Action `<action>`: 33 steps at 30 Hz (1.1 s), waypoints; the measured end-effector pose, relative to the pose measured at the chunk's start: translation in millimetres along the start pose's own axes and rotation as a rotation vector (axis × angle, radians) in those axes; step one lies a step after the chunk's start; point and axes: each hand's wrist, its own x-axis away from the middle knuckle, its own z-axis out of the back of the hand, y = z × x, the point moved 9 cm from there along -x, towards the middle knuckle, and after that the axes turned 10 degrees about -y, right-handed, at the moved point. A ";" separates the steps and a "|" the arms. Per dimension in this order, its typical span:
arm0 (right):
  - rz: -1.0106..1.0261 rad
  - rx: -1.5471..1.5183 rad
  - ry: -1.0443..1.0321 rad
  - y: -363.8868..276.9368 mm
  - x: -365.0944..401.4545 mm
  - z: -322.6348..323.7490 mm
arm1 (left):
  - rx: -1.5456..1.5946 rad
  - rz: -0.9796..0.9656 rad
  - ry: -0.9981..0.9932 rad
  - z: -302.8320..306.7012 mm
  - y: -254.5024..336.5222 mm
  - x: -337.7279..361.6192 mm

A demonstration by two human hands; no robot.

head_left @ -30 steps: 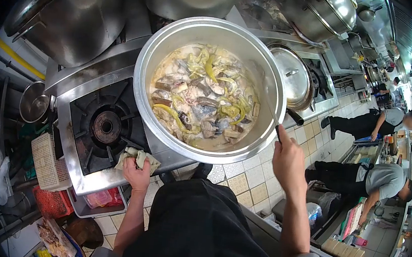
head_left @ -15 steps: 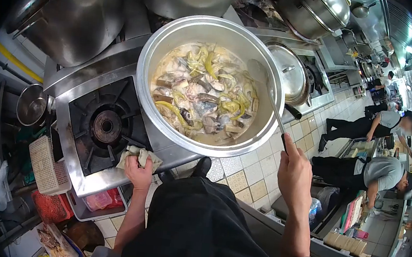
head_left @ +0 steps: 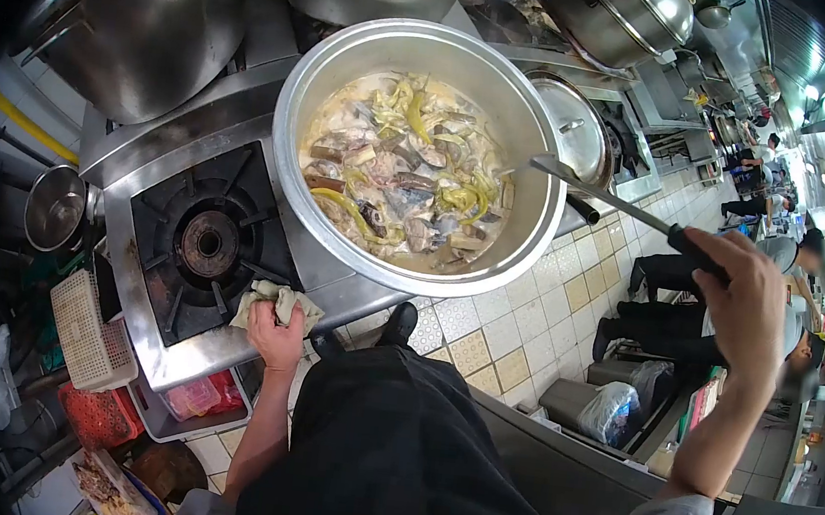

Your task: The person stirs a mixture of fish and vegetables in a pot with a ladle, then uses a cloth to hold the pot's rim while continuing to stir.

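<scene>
My right hand (head_left: 745,303) is closed around the black grip of a long metal ladle (head_left: 620,201), raised out to the right. The ladle's head overlaps the right rim of a large metal pot (head_left: 287,159). Inside the pot lies a stew (head_left: 411,177) of pale broth, chunks of dark-skinned fish and long green peppers. My left hand (head_left: 275,337) grips a folded, greenish-beige cloth (head_left: 295,301) at the front edge of the stove (head_left: 156,356), beside a bare burner (head_left: 210,243).
A lidded pan (head_left: 572,124) sits right of the pot, its black handle jutting toward the aisle. Tall steel pots (head_left: 156,19) stand behind. Below left are a white plastic basket (head_left: 88,334) and a red basket (head_left: 99,416). Co-workers (head_left: 661,329) stand along the right-hand counter.
My right hand has swung up and right, bringing the ladle from inside the pot to across its rim. My left hand stays on the cloth. Co-workers at right have shifted.
</scene>
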 end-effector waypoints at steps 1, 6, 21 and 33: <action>-0.005 0.019 -0.017 1.6 -2.1 7.4 | 0.009 0.014 -0.002 0.0 -0.7 -0.1; 0.086 0.152 0.000 3.2 -8.4 21.0 | -0.016 -0.020 0.025 1.5 2.6 -0.3; 0.336 0.276 -0.155 -14.4 -21.7 -47.3 | -0.075 0.022 0.019 -1.3 3.0 -0.3; 0.314 0.105 -0.157 13.9 -32.8 -82.3 | -0.092 0.017 0.020 -4.9 3.6 -0.8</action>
